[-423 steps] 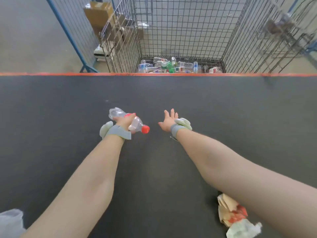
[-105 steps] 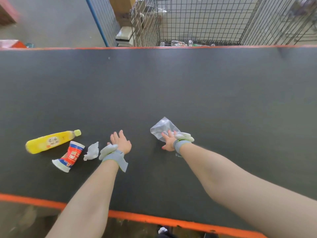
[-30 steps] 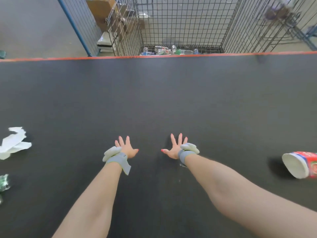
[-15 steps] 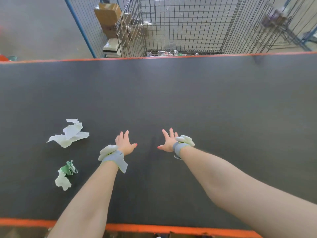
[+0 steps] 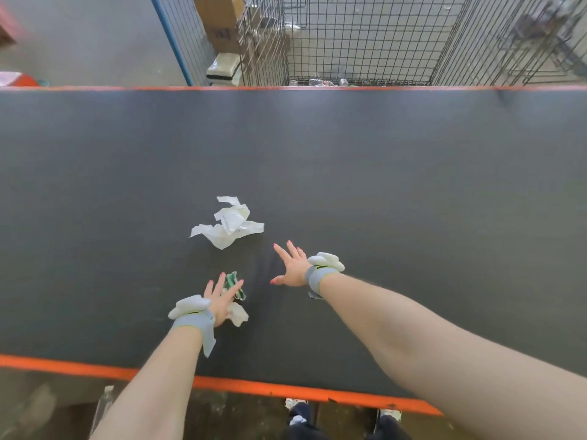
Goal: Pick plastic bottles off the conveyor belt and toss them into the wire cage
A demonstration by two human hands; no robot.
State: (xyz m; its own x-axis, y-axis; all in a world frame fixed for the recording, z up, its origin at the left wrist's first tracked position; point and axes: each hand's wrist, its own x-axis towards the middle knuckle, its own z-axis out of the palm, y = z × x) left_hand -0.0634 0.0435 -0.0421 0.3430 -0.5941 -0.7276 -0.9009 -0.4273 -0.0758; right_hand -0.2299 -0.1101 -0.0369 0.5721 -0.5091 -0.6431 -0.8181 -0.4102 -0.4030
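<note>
a crumpled sheet of white paper [image 5: 228, 225] lay near the middle of the dark belt [image 5: 413, 169], somewhat closer to its near edge. nearer still to that orange-striped edge lay a smaller crumpled wrapper [image 5: 239, 314], green and white, partly hidden. beyond the far edge, on a grey concrete floor [image 5: 89, 42], stood a slanting blue post [image 5: 173, 42], an open cardboard box [image 5: 219, 17] and a white bundle [image 5: 224, 69] below it. a blurred red-orange object [image 5: 17, 80] showed by the far left corner. below the near edge, the toe of a shoe [image 5: 297, 404] was visible.

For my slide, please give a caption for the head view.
Left hand and right hand open over the belt beside crumpled paper.
</note>
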